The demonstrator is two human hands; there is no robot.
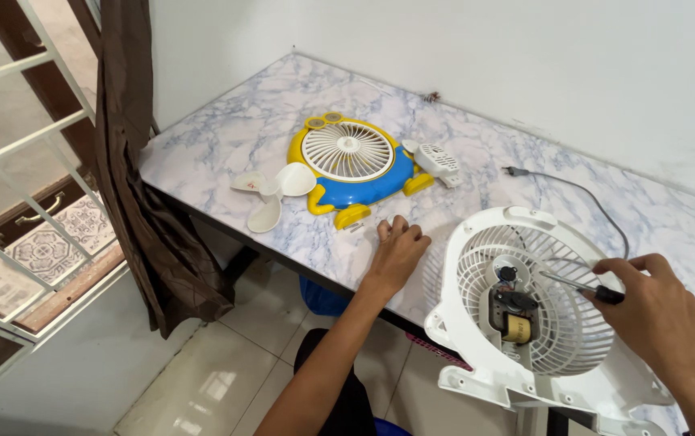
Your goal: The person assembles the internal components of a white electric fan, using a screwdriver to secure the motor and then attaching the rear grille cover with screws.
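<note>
I am viewing a marble-patterned table (226,145) standing against a white wall. At its near right edge the white fan housing (537,323) is lying, motor (513,311) exposed. My right hand (658,315) is gripping a screwdriver (581,284), tip pointing at the motor. My left hand (398,252) is resting, fingers curled, on the table left of it. Farther left, a yellow-and-blue fan front (355,165) and a loose white blade (271,192) are lying.

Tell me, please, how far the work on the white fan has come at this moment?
Done: the blue and yellow front cover and the white blade lie off on the marble table. In hand: the right hand holds a screwdriver at the motor inside the white rear housing, while the left hand rests on the table. Left: the motor sits in the housing.
</note>
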